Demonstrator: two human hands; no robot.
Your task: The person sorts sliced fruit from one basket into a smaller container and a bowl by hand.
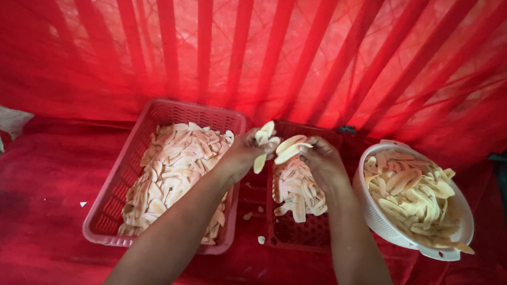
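**Slice sorting: looks like roughly the halfway mark**

Both hands are up over the middle of the red cloth (23, 229) right now. The left hand (242, 153) has its fingers (252, 138) pinched shut around a few pale banana slices (263, 142), one dangling down below the grip. The right hand (322, 160) is closed on another couple of slices (291, 148), and the two bunches nearly touch, just above the gap between the baskets.

Where things stand, as far as I can judge:

- The pink basket (116, 176) toward the cloth's left edge is pretty much packed with laid-out slices, nearly to the rim.
- The red basket (295, 234) in the middle only has a small pile at its back half; the front grid is bare.
- The white colander (402, 234) toward the right edge has a decent heap of slices in it.
- A few stray bits (261, 239) lie on the cloth between the two baskets.

So one basket looks done, one barely begun, and plenty left in the colander.
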